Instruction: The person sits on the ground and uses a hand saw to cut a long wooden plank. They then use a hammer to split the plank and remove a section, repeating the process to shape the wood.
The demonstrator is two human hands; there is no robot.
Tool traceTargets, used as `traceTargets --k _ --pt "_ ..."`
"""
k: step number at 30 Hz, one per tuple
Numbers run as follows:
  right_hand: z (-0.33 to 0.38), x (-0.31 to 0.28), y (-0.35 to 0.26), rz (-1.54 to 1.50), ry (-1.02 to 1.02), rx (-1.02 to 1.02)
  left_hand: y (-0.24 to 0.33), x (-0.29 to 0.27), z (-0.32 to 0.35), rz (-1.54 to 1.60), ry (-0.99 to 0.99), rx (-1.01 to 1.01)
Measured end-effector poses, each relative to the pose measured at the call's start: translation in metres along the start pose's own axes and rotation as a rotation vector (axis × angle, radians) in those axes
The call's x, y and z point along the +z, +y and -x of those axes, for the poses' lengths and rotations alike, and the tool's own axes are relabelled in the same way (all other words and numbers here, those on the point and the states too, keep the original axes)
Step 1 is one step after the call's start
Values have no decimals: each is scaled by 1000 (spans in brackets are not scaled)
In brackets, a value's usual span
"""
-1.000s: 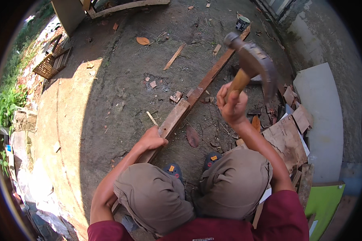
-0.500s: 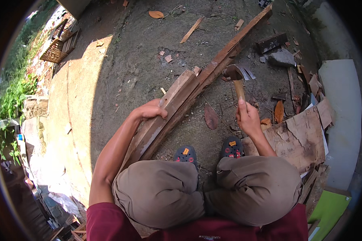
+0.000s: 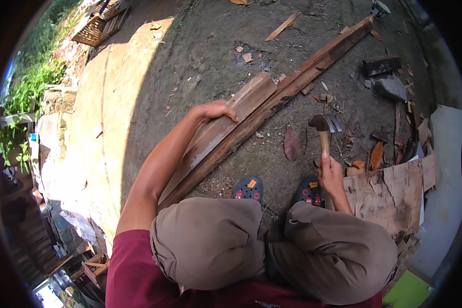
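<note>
My left hand (image 3: 218,111) is closed over the edge of a shorter wooden beam (image 3: 241,105), fingers on its top and side. The beam lies against a longer, darker timber (image 3: 313,64) that slants away to the far right on the ground. My right hand (image 3: 331,177) grips the pale wooden handle of a claw hammer (image 3: 324,139). Its rusty brown head (image 3: 319,122) is uppermost, with the claw pointing right. The hammer is held apart from both pieces of wood, over the ground in front of my right shoe.
A torn brown board (image 3: 385,197) lies to my right beside a pale panel (image 3: 449,179). Farther off are a grey stone (image 3: 390,88) and a dark block (image 3: 382,65). A dry reddish leaf (image 3: 292,144) and a thin wood strip (image 3: 283,26) lie on the ground. A woven basket (image 3: 92,32) stands far left.
The short beam has turned a little, showing more of its wide face, and my left hand has shifted with it. My right hand still holds the hammer. The whole view has shifted.
</note>
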State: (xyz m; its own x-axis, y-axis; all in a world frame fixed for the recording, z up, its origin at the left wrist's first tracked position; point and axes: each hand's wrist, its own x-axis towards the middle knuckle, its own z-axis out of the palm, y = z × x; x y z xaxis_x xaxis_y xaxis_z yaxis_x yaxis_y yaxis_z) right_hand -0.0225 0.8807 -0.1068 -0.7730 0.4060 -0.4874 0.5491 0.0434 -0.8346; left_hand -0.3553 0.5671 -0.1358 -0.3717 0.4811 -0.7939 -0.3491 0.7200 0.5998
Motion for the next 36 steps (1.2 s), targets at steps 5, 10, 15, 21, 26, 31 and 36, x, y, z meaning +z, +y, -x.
traceTargets --k 5,10,15,21,26,31,36 --pt "-1 11 -4 -47 -44 51 12 -3 25 -247 329 66" --pt "-13 23 11 -51 -107 42 -4 5 16 -309 356 143" --pt "-14 42 9 -58 -145 90 -36 29 -4 -507 580 208" --pt "-18 49 17 -103 -157 201 -34 70 4 -523 916 258" --pt "-18 59 20 -104 -229 230 -36 81 16 -554 951 144" --pt "-19 65 26 -77 -270 149 -25 63 21 -363 778 39" --pt "-19 68 41 -226 -268 215 -15 64 31 -449 717 7"
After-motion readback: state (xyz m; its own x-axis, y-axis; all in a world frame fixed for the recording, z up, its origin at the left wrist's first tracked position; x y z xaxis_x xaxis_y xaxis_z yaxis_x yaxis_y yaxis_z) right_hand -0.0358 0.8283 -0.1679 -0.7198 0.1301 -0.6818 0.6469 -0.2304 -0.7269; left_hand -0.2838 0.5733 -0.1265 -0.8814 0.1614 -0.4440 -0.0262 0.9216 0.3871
